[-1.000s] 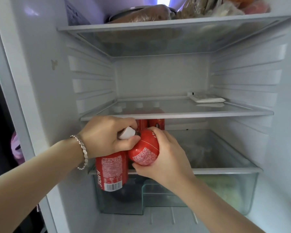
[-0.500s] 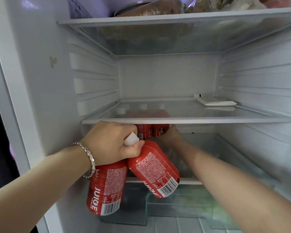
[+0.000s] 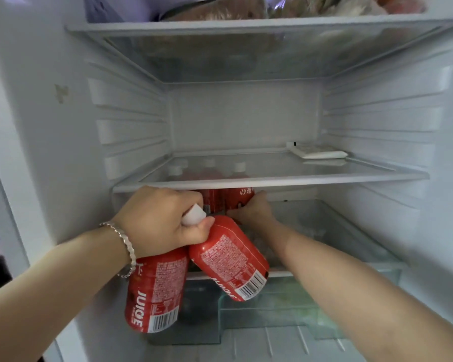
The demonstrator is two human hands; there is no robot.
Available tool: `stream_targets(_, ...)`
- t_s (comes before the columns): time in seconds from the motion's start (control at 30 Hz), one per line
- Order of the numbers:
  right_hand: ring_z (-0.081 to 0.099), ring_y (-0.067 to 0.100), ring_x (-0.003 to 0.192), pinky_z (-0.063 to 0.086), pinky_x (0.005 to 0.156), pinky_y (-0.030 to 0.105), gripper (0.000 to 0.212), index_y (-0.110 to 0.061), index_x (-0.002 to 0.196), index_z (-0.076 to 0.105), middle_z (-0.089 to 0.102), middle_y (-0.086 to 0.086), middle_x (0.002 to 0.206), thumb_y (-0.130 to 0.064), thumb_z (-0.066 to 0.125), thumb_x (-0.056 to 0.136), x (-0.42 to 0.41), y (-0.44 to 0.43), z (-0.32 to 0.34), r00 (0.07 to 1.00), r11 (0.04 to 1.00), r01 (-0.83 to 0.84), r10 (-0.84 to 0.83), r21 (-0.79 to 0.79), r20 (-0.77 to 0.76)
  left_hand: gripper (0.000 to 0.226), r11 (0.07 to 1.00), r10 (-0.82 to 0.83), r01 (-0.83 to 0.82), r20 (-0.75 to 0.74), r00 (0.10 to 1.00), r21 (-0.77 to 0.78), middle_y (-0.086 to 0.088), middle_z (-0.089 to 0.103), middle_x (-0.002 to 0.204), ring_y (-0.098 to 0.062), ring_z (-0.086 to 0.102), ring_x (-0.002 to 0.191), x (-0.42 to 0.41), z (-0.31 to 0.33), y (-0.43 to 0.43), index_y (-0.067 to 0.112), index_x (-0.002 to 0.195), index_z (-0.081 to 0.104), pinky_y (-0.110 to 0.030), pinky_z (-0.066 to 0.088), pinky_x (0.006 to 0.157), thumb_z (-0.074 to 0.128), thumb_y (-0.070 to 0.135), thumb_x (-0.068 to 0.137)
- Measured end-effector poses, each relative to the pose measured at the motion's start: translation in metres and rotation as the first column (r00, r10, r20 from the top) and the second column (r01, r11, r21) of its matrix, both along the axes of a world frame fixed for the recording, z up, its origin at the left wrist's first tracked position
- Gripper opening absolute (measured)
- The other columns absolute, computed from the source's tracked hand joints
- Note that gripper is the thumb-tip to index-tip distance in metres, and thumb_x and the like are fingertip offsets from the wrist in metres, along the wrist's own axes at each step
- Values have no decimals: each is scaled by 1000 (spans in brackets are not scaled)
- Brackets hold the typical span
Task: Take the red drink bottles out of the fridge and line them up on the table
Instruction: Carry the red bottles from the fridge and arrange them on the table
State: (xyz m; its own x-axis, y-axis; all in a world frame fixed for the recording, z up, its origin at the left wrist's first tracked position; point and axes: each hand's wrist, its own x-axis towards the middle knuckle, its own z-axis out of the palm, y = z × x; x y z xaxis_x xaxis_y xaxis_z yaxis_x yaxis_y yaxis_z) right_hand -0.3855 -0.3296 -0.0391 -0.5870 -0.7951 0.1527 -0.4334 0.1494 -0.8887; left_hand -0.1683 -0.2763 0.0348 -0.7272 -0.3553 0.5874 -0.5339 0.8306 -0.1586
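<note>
My left hand (image 3: 157, 220) grips two red juice bottles by their white caps in front of the fridge. One bottle (image 3: 154, 291) hangs straight down; the other (image 3: 230, 262) tilts to the right. My right hand (image 3: 251, 210) reaches in under the glass shelf (image 3: 272, 182) and its fingers wrap round a red bottle (image 3: 239, 198) standing at the back. Another red bottle (image 3: 212, 199) stands just left of it. White caps of the standing bottles show blurred through the shelf.
A white flat packet (image 3: 317, 151) lies at the right back of the glass shelf. Bagged food (image 3: 246, 9) fills the top shelf. A clear crisper drawer (image 3: 298, 304) sits below the bottles, with the fridge walls close on both sides.
My right hand let go of the tilted bottle, which now hangs from my left hand, and reached deeper to a bottle at the back. The view has moved closer.
</note>
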Motion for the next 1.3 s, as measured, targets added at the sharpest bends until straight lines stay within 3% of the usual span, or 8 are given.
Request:
stream_targets(0.2, 58, 24, 108, 49, 94, 40, 87, -19, 126, 41, 56, 4, 119, -28, 86, 52, -8, 98, -1, 994, 998, -26, 32, 62, -104, 47, 999, -8, 9, 20, 1000, -35, 18, 29, 43, 0, 31, 39, 0, 1, 5, 24, 63, 57, -10, 20, 45, 31, 61, 73)
stream_targets(0.43, 60, 22, 98, 51, 87, 38, 83, -20, 117, 45, 57, 5, 111, -32, 85, 45, -16, 159, -4, 996, 999, 16, -12, 44, -91, 61, 998, -44, 49, 167, 985, -26, 7, 63, 62, -10, 58, 60, -1, -11, 8, 28, 70, 52, -11, 27, 51, 11, 72, 61)
stream_targets(0.53, 58, 25, 105, 50, 93, 44, 99, -19, 120, 47, 56, 7, 114, -55, 80, 34, -9, 159, 5, 996, 999, 32, -34, -23, -78, 65, 998, -55, 61, 157, 986, -34, 6, 64, 64, -11, 60, 61, 0, -11, 5, 26, 72, 56, -11, 28, 51, 12, 72, 62)
stream_targets(0.67, 63, 16, 90, 50, 74, 29, 51, -19, 100, 54, 64, -2, 95, -49, 78, 67, 0, 151, 32, 1000, 957, 28, -27, -289, 8, 63, 996, -73, 80, 127, 989, -45, 5, 64, 61, -12, 58, 58, 2, -8, 4, 26, 72, 58, -13, 28, 50, 15, 71, 65)
stream_targets(0.8, 64, 21, 83, 45, 63, 29, 26, -15, 82, 60, 65, 2, 82, -40, 66, 82, 1, 144, 40, 974, 948, 96, -152, -304, -168, 66, 994, -86, 93, 127, 988, -57, 5, 65, 65, -12, 60, 61, 4, -12, 7, 26, 75, 59, -14, 29, 51, 13, 71, 64)
stream_targets(1.0, 52, 24, 84, 40, 66, 31, 31, -12, 83, 59, 51, 1, 90, -43, 60, 84, 1, 168, 46, 781, 937, 217, -335, -274, -527, 58, 985, -128, 140, 116, 985, -97, 5, 63, 60, -10, 56, 53, -1, -12, 4, 26, 69, 56, -10, 24, 48, 17, 69, 66)
stream_targets(1.2, 57, 23, 83, 35, 65, 26, 26, -19, 84, 57, 58, -4, 85, -44, 60, 80, 15, 187, 62, 664, 962, 232, -264, -143, -700, 66, 989, -123, 135, 155, 980, -68, 5, 64, 69, -7, 49, 58, -2, -14, 10, 26, 76, 56, -8, 22, 50, 9, 71, 62)
stream_targets(1.3, 59, 22, 90, 37, 66, 26, 25, -20, 83, 56, 61, -3, 91, -45, 58, 80, 26, 193, 68, 603, 987, 155, -135, -50, -786, 52, 998, -38, 46, 232, 972, -31, 10, 58, 76, -4, 49, 67, -3, -16, 16, 27, 86, 55, -11, 30, 56, 25, 70, 79)
